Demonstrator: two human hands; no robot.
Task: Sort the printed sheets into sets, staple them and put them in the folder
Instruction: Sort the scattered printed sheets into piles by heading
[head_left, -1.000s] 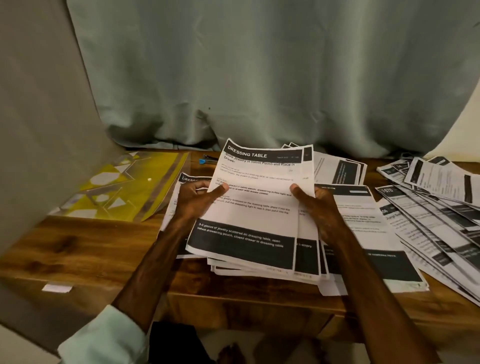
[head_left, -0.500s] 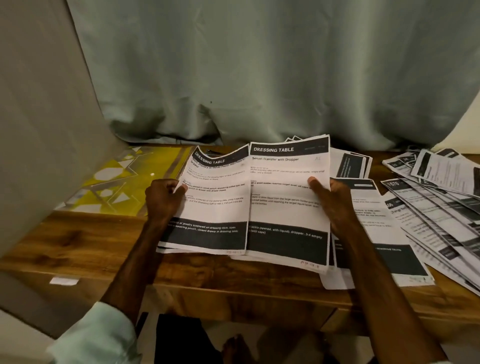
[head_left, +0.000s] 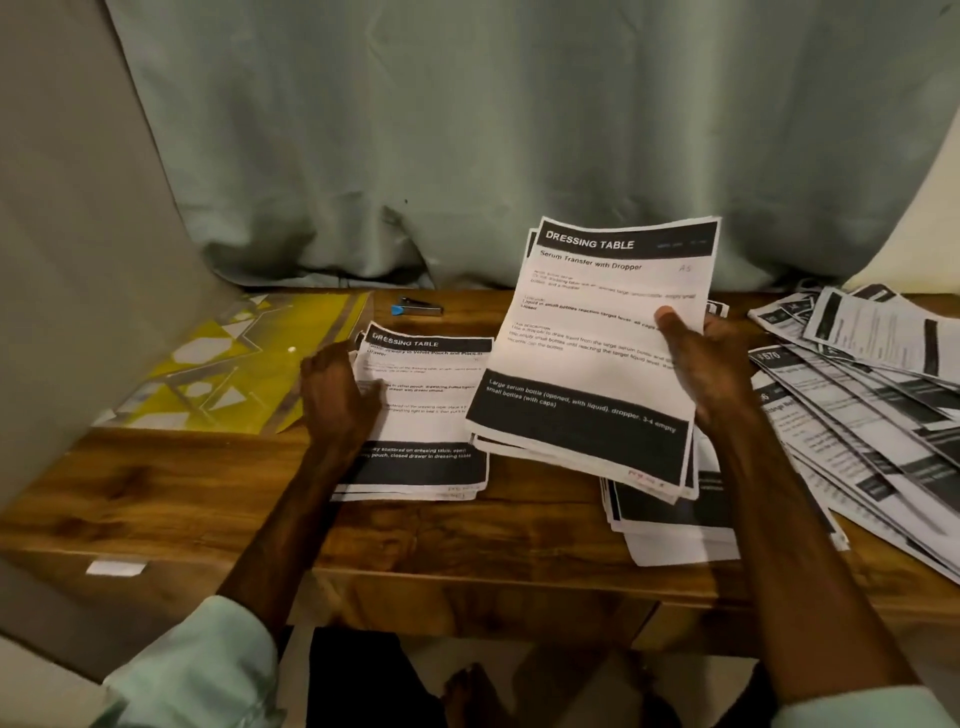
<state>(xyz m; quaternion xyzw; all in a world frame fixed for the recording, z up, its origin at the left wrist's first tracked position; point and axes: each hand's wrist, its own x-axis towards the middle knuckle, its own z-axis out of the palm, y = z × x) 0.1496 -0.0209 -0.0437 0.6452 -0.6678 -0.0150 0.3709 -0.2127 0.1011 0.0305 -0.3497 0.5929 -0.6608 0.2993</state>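
Dim warm light, soft blur

Bare table strip (head_left: 545, 512) — sheets (head_left: 431, 415) either side

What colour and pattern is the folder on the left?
The folder is yellow with pale geometric shapes, head view.

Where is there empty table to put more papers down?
The biggest bare wood is at the front left of the table, below the yellow folder and left of the small pile. A narrow strip runs between that pile and the middle pile under the held stack. The right side is crowded with spread sheets.
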